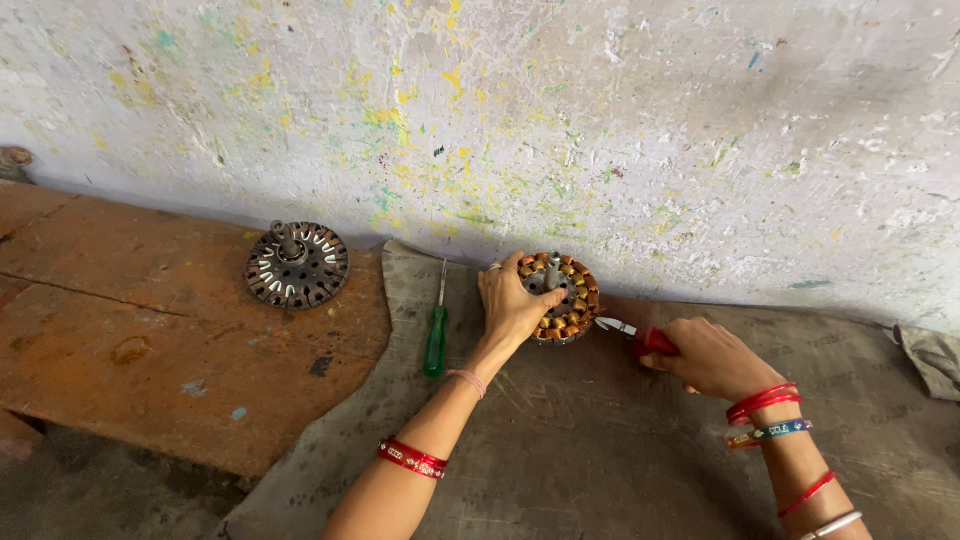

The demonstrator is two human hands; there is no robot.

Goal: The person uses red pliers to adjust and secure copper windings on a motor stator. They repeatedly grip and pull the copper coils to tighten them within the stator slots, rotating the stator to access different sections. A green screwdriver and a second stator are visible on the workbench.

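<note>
Closest to the lens are my two forearms, bangles and all, reaching out over a grey mat [620, 440] spread on the worn orange tabletop [150, 330]. Left hand [512, 305] sits clamped over the near-left side of a wound stator [562, 297], the round motor core with coppery coils packed around its rim and a metal shaft sticking up in the middle. It stands at the far edge of the mat, just about against the paint-splattered wall [600, 120]. Right hand [705, 358] is wrapped tight around the red handles of a pair of cutters [632, 336], the metal nose pointing at the lower right edge of the coils, almost touching; whether it actually bites a wire I can't tell.

My take on handling: that core looks like stacked steel plus copper, so heavy and rigid for its size, not going to flex. The windings are the delicate bit, thin wire that nicks easily, so I'd hold it by the steel rim or the shaft, not squeeze the coils.

Off to the left, a green-handled screwdriver [437, 335] lies on the mat just beside my left wrist, and a second, bare slotted core [297, 265] sits well apart on the tabletop near the wall. Some grey cloth [932, 355] pokes in at far right.
</note>
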